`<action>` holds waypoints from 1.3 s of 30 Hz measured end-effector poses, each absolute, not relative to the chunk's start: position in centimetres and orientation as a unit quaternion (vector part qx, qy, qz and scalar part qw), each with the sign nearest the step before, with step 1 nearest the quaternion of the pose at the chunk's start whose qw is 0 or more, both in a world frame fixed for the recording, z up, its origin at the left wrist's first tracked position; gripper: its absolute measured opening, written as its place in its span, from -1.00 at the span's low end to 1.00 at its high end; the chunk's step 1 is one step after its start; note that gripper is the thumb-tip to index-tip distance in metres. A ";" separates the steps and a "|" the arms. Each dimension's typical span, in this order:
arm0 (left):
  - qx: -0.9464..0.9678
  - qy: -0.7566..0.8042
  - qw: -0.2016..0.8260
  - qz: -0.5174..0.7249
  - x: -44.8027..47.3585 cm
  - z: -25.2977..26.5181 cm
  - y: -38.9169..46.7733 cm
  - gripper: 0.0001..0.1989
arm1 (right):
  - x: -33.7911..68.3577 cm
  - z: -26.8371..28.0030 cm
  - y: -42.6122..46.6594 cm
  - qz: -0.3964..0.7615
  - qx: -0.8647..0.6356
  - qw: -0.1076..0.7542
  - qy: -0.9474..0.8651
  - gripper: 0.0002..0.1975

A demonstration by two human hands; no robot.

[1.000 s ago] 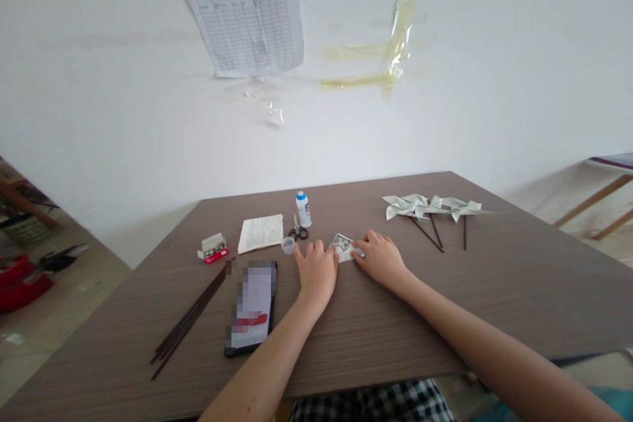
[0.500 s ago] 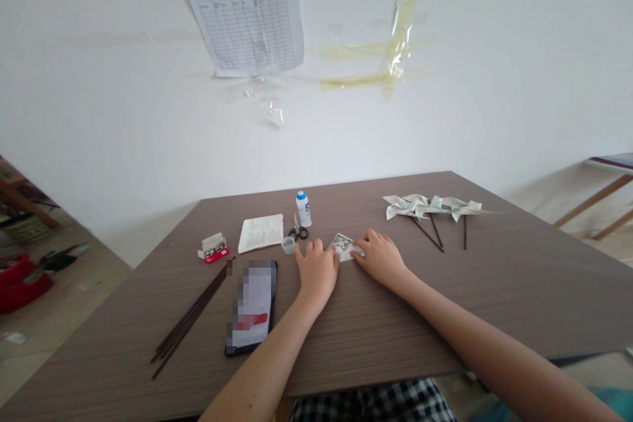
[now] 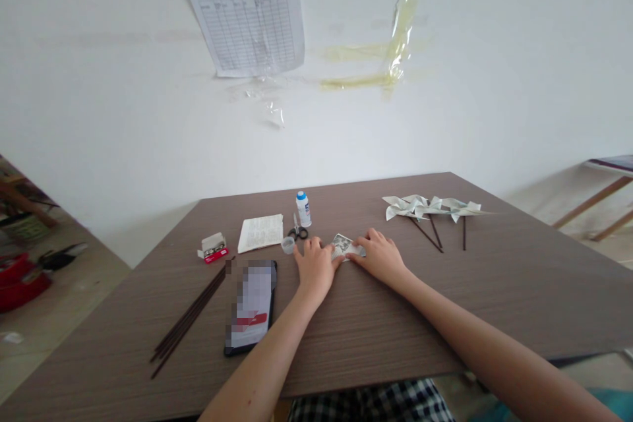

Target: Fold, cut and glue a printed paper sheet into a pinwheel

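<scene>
A small piece of printed paper (image 3: 342, 245) lies on the table between my hands. My left hand (image 3: 315, 269) grips its left edge with thumb and fingers, while my right hand (image 3: 380, 257) holds the opposite edge. Both thumbs are near the paper's lower edge, and the fingertips partly cover its sides. Just beyond my left hand are a small clear cup (image 3: 287, 245) and black-handled scissors (image 3: 298, 233). A white bottle with a blue cap (image 3: 304, 210) stands upright behind them.
Several paper pinwheels (image 3: 418, 206) on dark sticks lie at the back right. On the left are a stack of printed paper (image 3: 261, 233), a small red-and-white box (image 3: 214, 250), dark thin sticks (image 3: 188, 318) and a phone (image 3: 253, 308). A wall (image 3: 346, 138) rises behind the table.
The thumbs of both hands have moved closer together along the paper's near edge. The other things on the table stay where they were.
</scene>
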State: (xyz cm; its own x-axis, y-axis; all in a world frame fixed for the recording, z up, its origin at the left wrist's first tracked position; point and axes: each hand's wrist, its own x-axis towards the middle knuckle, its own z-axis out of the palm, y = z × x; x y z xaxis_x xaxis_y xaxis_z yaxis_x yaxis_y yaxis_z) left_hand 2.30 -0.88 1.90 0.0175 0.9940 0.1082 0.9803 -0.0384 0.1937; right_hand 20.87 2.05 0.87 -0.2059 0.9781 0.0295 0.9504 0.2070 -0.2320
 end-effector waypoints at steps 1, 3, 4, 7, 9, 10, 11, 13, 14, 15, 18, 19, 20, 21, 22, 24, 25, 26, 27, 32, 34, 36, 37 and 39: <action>0.713 0.692 0.033 0.106 2.3 1.9 -0.8 -0.68 | 20.9 0.8 2.1 0.080 -0.625 0.086 -0.771 -0.53; 0.713 0.692 0.034 0.104 2.2 1.8 -0.7 -0.67 | 20.8 0.7 2.2 0.080 -0.628 0.090 -0.769 -0.54; 0.713 0.693 0.034 0.102 2.2 1.8 -0.6 -0.66 | 20.8 0.7 2.2 0.082 -0.630 0.092 -0.767 -0.55; 0.714 0.692 0.038 0.099 2.1 1.7 -0.5 -0.66 | 20.7 0.8 2.2 0.091 -0.634 0.093 -0.762 -0.55; 0.716 0.689 0.040 0.102 2.1 1.7 -0.5 -0.67 | 20.6 1.0 2.2 0.097 -0.638 0.090 -0.758 -0.54; 0.717 0.688 0.041 0.103 2.1 1.7 -0.5 -0.67 | 20.6 1.1 2.2 0.100 -0.640 0.089 -0.757 -0.54; 0.716 0.689 0.043 0.104 2.0 1.7 -0.5 -0.67 | 20.6 1.1 2.1 0.103 -0.641 0.089 -0.755 -0.54; 0.715 0.690 0.046 0.102 1.8 1.6 -0.5 -0.67 | 20.7 1.3 2.1 0.108 -0.642 0.092 -0.754 -0.54; 0.714 0.691 0.048 0.101 1.7 1.6 -0.5 -0.66 | 20.8 1.3 2.1 0.110 -0.641 0.094 -0.754 -0.55; 0.715 0.690 0.048 0.100 1.6 1.5 -0.5 -0.65 | 20.9 1.4 2.2 0.113 -0.640 0.096 -0.754 -0.55; 0.719 0.687 0.045 0.095 1.1 1.4 -0.6 -0.62 | 21.1 1.5 2.3 0.120 -0.639 0.094 -0.754 -0.55; 0.721 0.685 0.042 0.093 1.0 1.3 -0.6 -0.61 | 21.1 1.5 2.3 0.122 -0.639 0.091 -0.754 -0.55; 0.723 0.684 0.039 0.091 0.8 1.3 -0.6 -0.61 | 21.2 1.5 2.3 0.123 -0.639 0.090 -0.754 -0.55; 0.724 0.683 0.037 0.091 0.7 1.2 -0.6 -0.61 | 21.2 1.5 2.4 0.124 -0.640 0.088 -0.753 -0.55; 0.724 0.683 0.036 0.091 0.5 1.2 -0.6 -0.61 | 21.2 1.5 2.4 0.125 -0.639 0.088 -0.753 -0.55; 0.726 0.680 0.040 0.094 0.1 1.1 -0.7 -0.61 | 21.2 1.5 2.4 0.126 -0.638 0.090 -0.754 -0.55; 0.727 0.679 0.042 0.094 -0.1 1.1 -0.7 -0.61 | 21.2 1.4 2.4 0.125 -0.638 0.091 -0.754 -0.55; 0.729 0.677 0.045 0.095 -0.4 1.1 -0.7 -0.61 | 21.2 1.4 2.4 0.125 -0.637 0.093 -0.755 -0.55; 0.731 0.675 0.047 0.095 -0.6 1.1 -0.6 -0.62 | 21.2 1.4 2.4 0.124 -0.637 0.095 -0.755 -0.56; 0.740 0.660 0.079 0.107 -1.8 0.9 -0.4 -0.62 | 21.3 1.2 2.5 0.123 -0.638 0.097 -0.754 -0.55; 0.741 0.655 0.094 0.114 -2.1 0.9 -0.3 -0.61 | 21.3 1.2 2.5 0.124 -0.637 0.097 -0.755 -0.55; 0.741 0.653 0.101 0.119 -2.4 0.8 -0.3 -0.58 | 21.3 1.2 2.5 0.125 -0.636 0.095 -0.755 -0.55; 0.742 0.651 0.104 0.121 -2.5 0.7 -0.3 -0.55 | 21.3 1.2 2.4 0.125 -0.636 0.094 -0.755 -0.56; 0.742 0.649 0.112 0.125 -2.9 0.6 -0.2 -0.52 | 21.3 1.3 2.4 0.127 -0.638 0.091 -0.754 -0.55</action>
State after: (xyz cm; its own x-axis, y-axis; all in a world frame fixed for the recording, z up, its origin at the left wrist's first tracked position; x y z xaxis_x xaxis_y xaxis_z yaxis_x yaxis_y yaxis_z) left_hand -2.85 -0.20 0.60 0.1269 0.9911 0.0397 0.9349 -0.1329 0.3292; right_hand 21.29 2.41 1.32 -0.1701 0.9851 -0.0236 0.9388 0.1547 -0.3077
